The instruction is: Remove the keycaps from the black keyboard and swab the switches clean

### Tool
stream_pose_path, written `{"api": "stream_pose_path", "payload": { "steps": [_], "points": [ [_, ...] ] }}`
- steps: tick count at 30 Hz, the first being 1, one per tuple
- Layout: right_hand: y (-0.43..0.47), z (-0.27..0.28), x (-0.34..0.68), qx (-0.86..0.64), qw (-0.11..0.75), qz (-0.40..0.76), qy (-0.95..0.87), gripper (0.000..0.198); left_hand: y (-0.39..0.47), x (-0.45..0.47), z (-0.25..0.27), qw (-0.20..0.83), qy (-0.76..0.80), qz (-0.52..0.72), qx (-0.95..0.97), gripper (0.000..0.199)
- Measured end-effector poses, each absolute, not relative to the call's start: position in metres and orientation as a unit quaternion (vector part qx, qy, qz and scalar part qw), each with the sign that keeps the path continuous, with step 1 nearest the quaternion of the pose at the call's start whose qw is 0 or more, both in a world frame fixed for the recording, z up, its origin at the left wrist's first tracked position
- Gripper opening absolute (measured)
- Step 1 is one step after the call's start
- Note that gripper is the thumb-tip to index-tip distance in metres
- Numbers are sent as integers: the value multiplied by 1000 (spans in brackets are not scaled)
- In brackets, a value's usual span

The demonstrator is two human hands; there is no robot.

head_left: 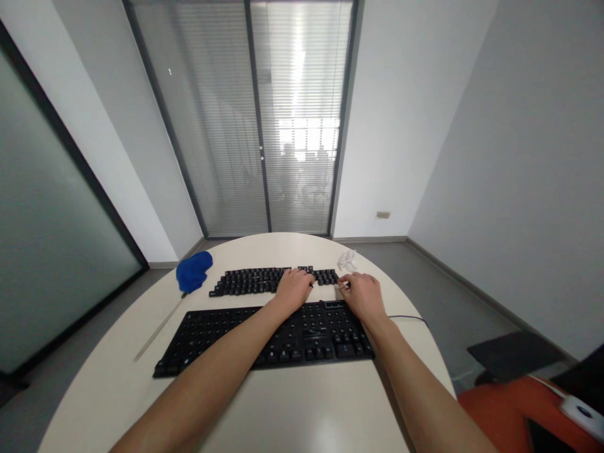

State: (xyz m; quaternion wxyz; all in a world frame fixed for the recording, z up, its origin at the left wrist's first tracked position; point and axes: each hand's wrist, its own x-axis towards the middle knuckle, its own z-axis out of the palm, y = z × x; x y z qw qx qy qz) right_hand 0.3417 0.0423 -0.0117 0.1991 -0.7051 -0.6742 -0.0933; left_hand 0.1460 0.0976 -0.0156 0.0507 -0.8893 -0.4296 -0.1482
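Note:
A black keyboard (302, 336) lies across the table in front of me; much of its upper area shows bare key sockets, while keycaps sit along its near row and lower right. Behind it, loose black keycaps (250, 281) are laid out in rows. My left hand (295, 288) is over the right part of these rows, fingers curled together with a small black keycap (311, 285) at the tips. At the right end of the rows, my right hand (362, 294) is closed in a pinch on a small dark keycap (347, 285), partly hidden by the fingers.
A blue cloth-like head on a pale stick (193, 270) rests on the table's left side. Crumpled white tissue (348, 260) lies beyond my right hand. The keyboard's cable (408, 317) runs off the right edge. An orange seat (509, 415) stands at lower right.

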Motion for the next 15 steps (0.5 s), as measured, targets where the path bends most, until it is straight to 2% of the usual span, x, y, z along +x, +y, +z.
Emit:
{"api": "stream_pose_path", "payload": {
  "steps": [15],
  "points": [
    [41, -10, 340, -709, 193, -90, -672, 19, 94, 146, -14, 50, -438, -145, -886, 18]
  ]
}}
